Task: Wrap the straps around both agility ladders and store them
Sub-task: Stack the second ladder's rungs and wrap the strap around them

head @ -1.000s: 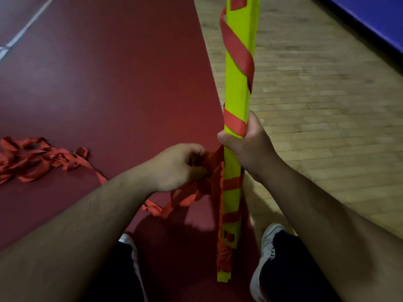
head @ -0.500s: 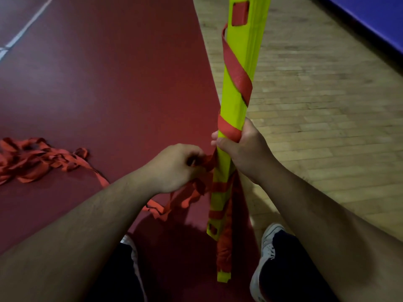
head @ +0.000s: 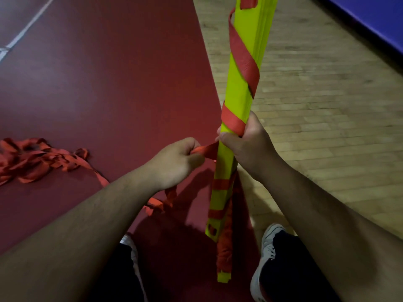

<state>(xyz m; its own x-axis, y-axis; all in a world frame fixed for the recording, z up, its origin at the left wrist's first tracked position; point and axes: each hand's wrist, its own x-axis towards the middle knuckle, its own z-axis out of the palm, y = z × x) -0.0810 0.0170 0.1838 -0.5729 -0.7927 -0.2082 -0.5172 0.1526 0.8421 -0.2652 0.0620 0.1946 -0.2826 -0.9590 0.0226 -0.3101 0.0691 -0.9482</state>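
A bundle of yellow-green ladder rungs (head: 242,68) stands nearly upright in front of me, its top tilted to the right. A red strap (head: 243,59) spirals around it. My right hand (head: 244,142) grips the bundle at its middle, over one strap turn. My left hand (head: 176,158) pinches the strap just left of the bundle, and the strap runs taut from my fingers to the rungs. The rest of the strap trails left over the floor to a loose red heap (head: 32,160). A second rung bundle (head: 224,253), wound in red, shows behind and below the first.
I stand on a dark red floor (head: 109,73) that meets wooden boards (head: 316,105) on the right. A blue mat (head: 375,16) lies at the far right. My two shoes, the left one (head: 130,245) and the right one (head: 266,253), flank the bundle's lower end.
The front bundle has risen and tilted further right, leaving the second bundle lower. My left hand has pulled the strap out flat and taut towards the left.
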